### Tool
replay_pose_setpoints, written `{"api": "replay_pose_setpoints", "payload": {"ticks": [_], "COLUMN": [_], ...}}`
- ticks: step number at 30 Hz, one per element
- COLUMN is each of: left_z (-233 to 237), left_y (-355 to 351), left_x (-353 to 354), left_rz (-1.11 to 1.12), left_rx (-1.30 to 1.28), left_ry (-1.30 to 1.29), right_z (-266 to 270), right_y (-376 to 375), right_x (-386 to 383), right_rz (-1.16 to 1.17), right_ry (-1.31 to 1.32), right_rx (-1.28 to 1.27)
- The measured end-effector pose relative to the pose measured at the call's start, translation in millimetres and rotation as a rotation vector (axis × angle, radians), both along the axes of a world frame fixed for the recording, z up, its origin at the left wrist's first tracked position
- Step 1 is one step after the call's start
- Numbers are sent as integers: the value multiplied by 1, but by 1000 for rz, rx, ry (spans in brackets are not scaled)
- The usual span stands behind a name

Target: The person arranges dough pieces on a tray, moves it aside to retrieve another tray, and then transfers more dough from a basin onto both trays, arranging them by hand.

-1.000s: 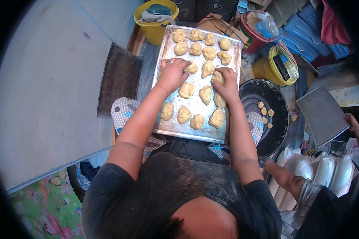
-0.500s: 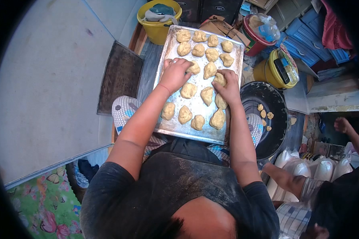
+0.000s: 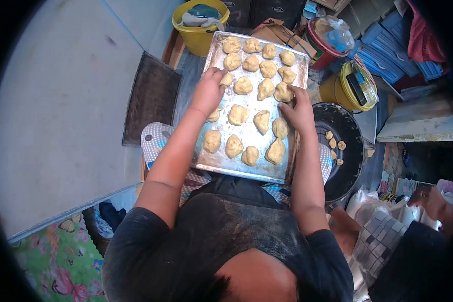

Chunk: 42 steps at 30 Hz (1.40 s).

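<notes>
A metal baking tray (image 3: 224, 163) rests across my lap, holding several rows of rough yellowish dough balls (image 3: 237, 115). At the tray's left side, my left hand (image 3: 209, 91) has its fingers curled against a dough ball (image 3: 226, 79), which they partly cover. Another dough ball (image 3: 243, 85) sits just right of that hand. Near the right rim, my right hand (image 3: 300, 111) grips a dough ball (image 3: 284, 92) between thumb and fingers. Below it lies a separate dough ball (image 3: 280, 128).
A black basin (image 3: 345, 173) with small dough bits stands right of the tray. Yellow buckets (image 3: 194, 38) and a red bucket (image 3: 322, 58) stand beyond. A pale panel (image 3: 75, 110) rises at left. Another person's hand (image 3: 435, 204) shows at lower right.
My left hand has shifted left, off one dough ball and onto another at the tray's edge. My right hand and its dough ball moved slightly right. The other person's arm moved.
</notes>
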<state>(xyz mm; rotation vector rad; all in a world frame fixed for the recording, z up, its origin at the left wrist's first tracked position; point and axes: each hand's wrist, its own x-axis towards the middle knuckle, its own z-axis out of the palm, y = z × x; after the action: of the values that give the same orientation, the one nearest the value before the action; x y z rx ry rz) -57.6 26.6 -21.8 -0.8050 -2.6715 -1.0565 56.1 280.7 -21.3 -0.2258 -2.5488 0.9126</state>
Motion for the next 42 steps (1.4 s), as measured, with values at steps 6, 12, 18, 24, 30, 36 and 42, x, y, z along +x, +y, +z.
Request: {"api": "replay_pose_setpoints", "payload": {"ticks": [6, 12, 18, 24, 30, 36, 42], "left_z": [7, 28, 9, 41, 7, 16, 35], "left_y": [10, 6, 1, -12, -32, -37, -54], "left_x": [20, 46, 71, 80, 57, 67, 111], "left_rz": [-30, -122, -219, -89, -2, 20, -178], "left_rx": [-83, -203, -402, -226, -114, -17, -131], "left_ry": [174, 201, 81, 178, -16, 44, 7], "right_z": [-17, 31, 9, 31, 1, 36, 26], "right_y": [6, -14, -24, -44, -71, -63, -103], "right_x": [3, 46, 52, 57, 39, 86, 123], "right_rz": [71, -18, -58, 28, 72, 117, 344], "right_ry": [33, 6, -237, -54, -34, -172, -287], "right_rx": [74, -65, -271, 170, 280, 238, 291]}}
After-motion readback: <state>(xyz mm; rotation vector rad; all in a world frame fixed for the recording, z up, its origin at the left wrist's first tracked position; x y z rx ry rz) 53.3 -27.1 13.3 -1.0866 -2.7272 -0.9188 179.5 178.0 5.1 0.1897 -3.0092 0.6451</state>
